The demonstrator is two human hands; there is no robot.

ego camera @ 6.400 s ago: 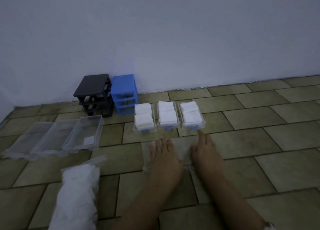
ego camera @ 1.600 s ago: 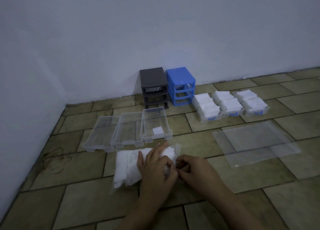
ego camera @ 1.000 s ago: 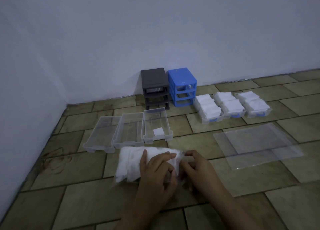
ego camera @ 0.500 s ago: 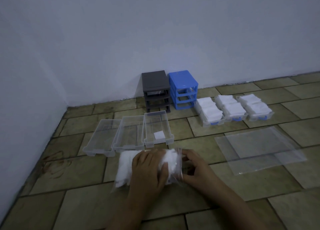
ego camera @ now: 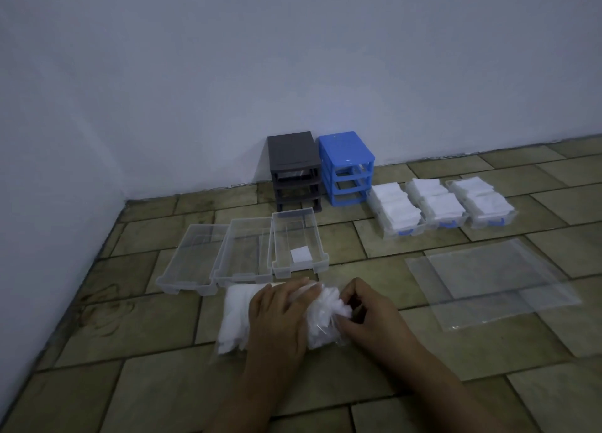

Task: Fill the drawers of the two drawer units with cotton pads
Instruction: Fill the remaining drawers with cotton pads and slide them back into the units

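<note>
A clear plastic bag of white cotton pads [ego camera: 234,318] lies on the tiled floor in front of me. My left hand [ego camera: 277,318] lies over the bag's middle and holds it down. My right hand [ego camera: 368,315] pinches cotton pads at the bag's open right end. Three clear drawers [ego camera: 241,247] stand in a row behind the bag; the right one holds a single pad [ego camera: 299,255]. Three drawers full of pads [ego camera: 439,208] with blue handles stand at the right. The dark grey unit [ego camera: 294,169] and the blue unit [ego camera: 347,167] stand drawerless against the wall.
A flat empty clear plastic bag [ego camera: 495,279] lies on the floor to the right of my hands. A wall corner closes in the left side, and the white wall runs behind the units.
Since six seconds ago my hands left the flat bag and went to the full bag of pads. In the last second my left hand settled on top of it and my right worked into its open end.
</note>
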